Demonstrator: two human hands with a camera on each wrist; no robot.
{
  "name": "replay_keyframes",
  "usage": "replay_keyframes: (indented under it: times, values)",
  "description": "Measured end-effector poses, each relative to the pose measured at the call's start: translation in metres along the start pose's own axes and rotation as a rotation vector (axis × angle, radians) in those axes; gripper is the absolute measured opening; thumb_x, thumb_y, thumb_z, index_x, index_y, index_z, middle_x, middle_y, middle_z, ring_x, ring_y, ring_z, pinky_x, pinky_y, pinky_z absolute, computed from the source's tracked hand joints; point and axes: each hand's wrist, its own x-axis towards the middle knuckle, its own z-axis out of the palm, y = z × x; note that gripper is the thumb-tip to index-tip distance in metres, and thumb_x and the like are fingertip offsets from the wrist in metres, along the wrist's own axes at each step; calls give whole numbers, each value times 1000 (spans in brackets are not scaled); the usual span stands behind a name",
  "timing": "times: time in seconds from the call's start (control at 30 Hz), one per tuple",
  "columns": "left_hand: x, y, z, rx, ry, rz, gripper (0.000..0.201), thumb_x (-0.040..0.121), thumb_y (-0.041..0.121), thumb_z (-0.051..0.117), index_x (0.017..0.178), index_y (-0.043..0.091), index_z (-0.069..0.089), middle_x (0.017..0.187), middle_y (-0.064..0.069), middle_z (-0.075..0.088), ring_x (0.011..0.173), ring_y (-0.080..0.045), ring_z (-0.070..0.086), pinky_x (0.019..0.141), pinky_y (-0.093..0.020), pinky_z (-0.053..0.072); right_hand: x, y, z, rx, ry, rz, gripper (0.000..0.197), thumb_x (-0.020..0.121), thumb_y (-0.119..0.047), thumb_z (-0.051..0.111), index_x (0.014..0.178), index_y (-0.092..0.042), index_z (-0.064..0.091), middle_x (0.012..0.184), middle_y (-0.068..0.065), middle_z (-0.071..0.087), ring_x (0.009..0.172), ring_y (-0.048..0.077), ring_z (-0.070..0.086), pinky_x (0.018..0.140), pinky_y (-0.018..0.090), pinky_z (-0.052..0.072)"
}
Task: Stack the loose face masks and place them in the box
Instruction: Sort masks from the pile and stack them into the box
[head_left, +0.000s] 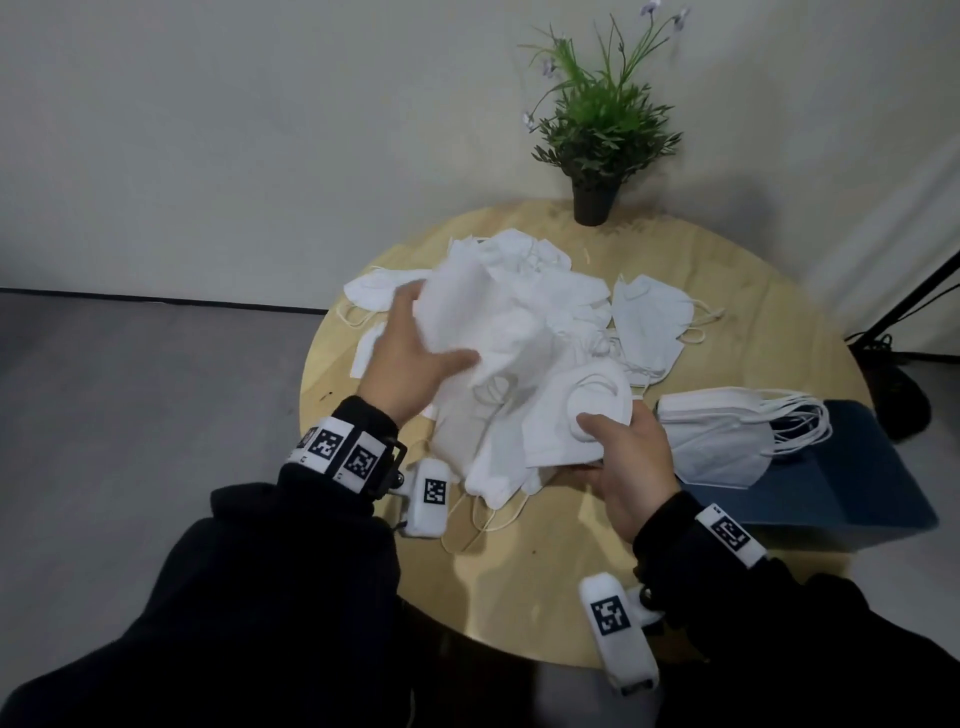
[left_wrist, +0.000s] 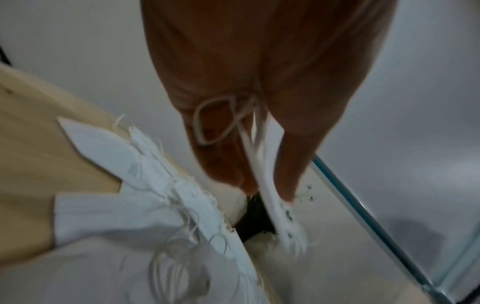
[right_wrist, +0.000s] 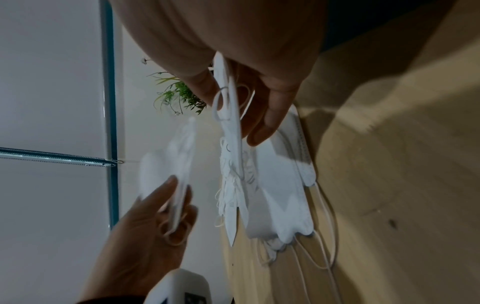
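Note:
Loose white face masks (head_left: 545, 312) lie heaped in the middle of a round wooden table (head_left: 727, 270). My left hand (head_left: 431, 332) holds one mask (head_left: 483, 317) lifted above the heap, seen edge-on between thumb and fingers in the left wrist view as the mask (left_wrist: 270, 174). My right hand (head_left: 597, 441) pinches another mask (head_left: 566, 415) at the heap's near right side, with the thumb on top. That mask (right_wrist: 231, 123) shows edge-on in the right wrist view. A dark blue box (head_left: 857, 483) sits at the table's right edge, with a neat stack of masks (head_left: 727, 441) at its left end.
A potted green plant (head_left: 597, 156) stands at the table's far edge. One flat mask (head_left: 654, 322) lies right of the heap. Dark stand legs and a cable (head_left: 904, 322) are on the floor to the right. Grey floor lies left of the table.

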Motion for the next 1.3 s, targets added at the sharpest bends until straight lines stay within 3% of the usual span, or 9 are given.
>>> replay_keyframes:
  times: [0.17,0.3,0.5,0.63,0.77,0.9,1.0,1.17,1.3]
  values:
    - [0,-21,16,380,-568,-157,57,95,37,72,147,33,49,122,6,70,107,-18,69,90,-29,54,-5,-3,2,-13,65,-99,31,93,-4,62,112,-29,62,113,3,72,111,33,68,100,61,54]
    - [28,-47,2,675,-116,-176,47,100,31,61,145,20,54,139,-8,59,125,-28,57,101,-37,47,-6,-2,2,-77,29,-71,31,90,-1,65,111,-25,62,113,8,72,113,38,67,100,61,52]
    - [29,-53,11,562,-221,-380,54,80,22,86,126,7,63,118,-9,67,112,-31,66,81,-33,55,-8,4,3,-123,-108,22,56,81,13,75,122,-17,51,121,14,67,109,38,69,87,64,58]
    - [26,-15,-8,353,-5,-202,22,89,25,77,71,19,67,70,4,66,68,-18,64,55,-26,43,-3,4,1,-93,-76,36,63,84,17,65,133,-16,44,120,16,65,109,40,67,87,64,56]
    - [15,17,-30,247,273,200,15,94,30,69,90,18,76,88,1,70,86,-21,64,79,-36,50,2,3,1,-79,-39,20,38,88,8,61,118,-15,56,108,12,67,97,35,67,84,56,56]
    - [5,34,-33,-57,-36,161,23,93,10,70,108,27,76,99,13,73,92,-8,68,79,-24,53,4,7,3,-27,-13,11,40,82,-2,61,120,-13,60,108,16,69,89,33,63,75,46,48]
    - [9,21,-31,187,-65,51,33,79,17,85,108,30,75,101,10,71,94,-14,68,75,-26,54,4,5,2,30,11,-59,70,68,-1,65,135,-16,51,118,20,71,101,37,71,77,50,59]
    - [5,6,-24,567,-287,-121,17,85,26,81,74,19,71,71,4,67,71,-15,64,56,-25,40,6,-11,1,107,-40,-287,51,80,16,61,118,-18,56,106,12,70,97,29,67,97,57,51]
    - [-2,1,-5,275,-534,-199,20,90,34,78,97,15,80,97,-6,80,95,-26,75,92,-47,58,-6,-22,10,35,-236,-435,22,77,12,69,76,-10,71,94,11,74,95,24,68,93,44,53]
